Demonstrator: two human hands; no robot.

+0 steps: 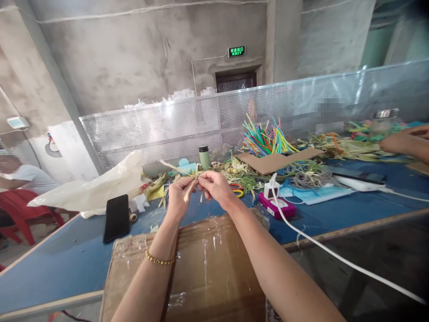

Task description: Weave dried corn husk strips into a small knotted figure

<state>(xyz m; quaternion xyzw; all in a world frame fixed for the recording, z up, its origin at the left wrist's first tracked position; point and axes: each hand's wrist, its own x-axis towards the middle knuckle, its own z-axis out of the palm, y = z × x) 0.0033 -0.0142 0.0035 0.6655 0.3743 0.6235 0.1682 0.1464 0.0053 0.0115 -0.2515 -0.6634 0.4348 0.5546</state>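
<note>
My left hand and my right hand are raised together above a taped cardboard box. Both pinch a thin pale strip between the fingertips; the strip slants down from the pinch. A gold bead bracelet circles my left wrist. Just beyond the hands lies a heap of pale and green strips on the blue table.
A black phone lies left of the box beside a white plastic bag. A white cable runs from a charger on a pink box. Coloured straws, a green bottle, another person's hand at right, a seated person at left.
</note>
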